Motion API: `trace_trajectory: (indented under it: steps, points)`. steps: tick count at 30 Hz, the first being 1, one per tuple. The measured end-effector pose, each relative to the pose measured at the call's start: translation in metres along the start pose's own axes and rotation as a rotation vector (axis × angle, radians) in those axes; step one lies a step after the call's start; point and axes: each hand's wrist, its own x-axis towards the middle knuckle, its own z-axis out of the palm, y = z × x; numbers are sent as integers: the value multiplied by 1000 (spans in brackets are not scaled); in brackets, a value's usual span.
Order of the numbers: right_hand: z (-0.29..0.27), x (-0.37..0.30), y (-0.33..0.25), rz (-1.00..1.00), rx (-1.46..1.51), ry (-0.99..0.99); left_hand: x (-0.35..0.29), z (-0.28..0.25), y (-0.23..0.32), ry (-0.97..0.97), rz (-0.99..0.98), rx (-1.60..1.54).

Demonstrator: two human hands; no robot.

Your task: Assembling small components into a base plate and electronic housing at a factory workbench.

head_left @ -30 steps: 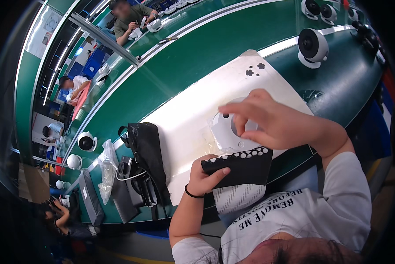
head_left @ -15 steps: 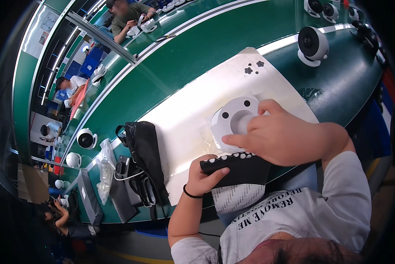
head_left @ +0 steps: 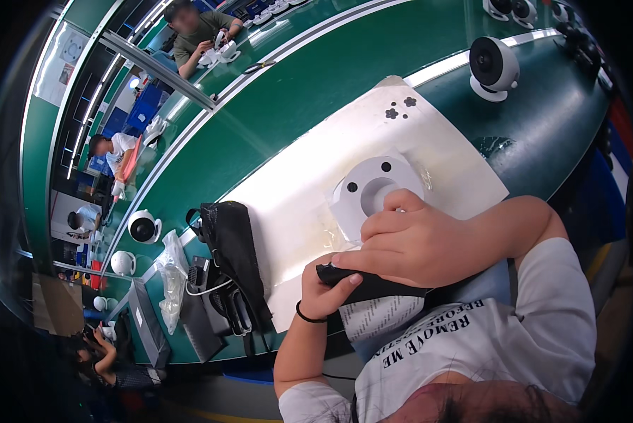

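Moved down and toward the body since half a second ago: right hand (head_left: 418,243), earlier spread over the top of the white round part (head_left: 374,194), now lower, uncovering most of that part. Index finger curled onto the near right edge of the part's central recess, fingertip touching the rim; other fingers folded loosely, thumb stretched left over the black tray (head_left: 369,285). Not closed round anything, only resting on the white part and over the tray.

Left hand (head_left: 328,285) about where it was, wrist ringed by a dark band, fingers wrapped around the left end of the black tray, thumb on top, gripping it. Tray held level at the near table edge, just below the white part and partly hidden under the right hand.

White part lying flat on the white mat (head_left: 316,183), two dark holes showing on its upper face, well clear of two small black pieces (head_left: 399,108) at the mat's far corner.

Left of the mat, a black bag (head_left: 235,243). Far right on the green table (head_left: 309,92), a white round camera (head_left: 494,67) standing upright.
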Motion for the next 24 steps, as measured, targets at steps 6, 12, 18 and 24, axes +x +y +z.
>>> trace_trajectory:
  steps: [6,12,18,24]
  points:
    - [5,-1,2,-12,-25,-18,1,0,-5,5,92,97]
    - [6,-11,-3,-190,90,-92,3,6,0,122,-45,-90]
    - [-15,-34,15,338,385,37,6,-2,-7,26,135,147]
    - [-30,-39,13,778,529,82,8,-2,-15,-89,370,234]
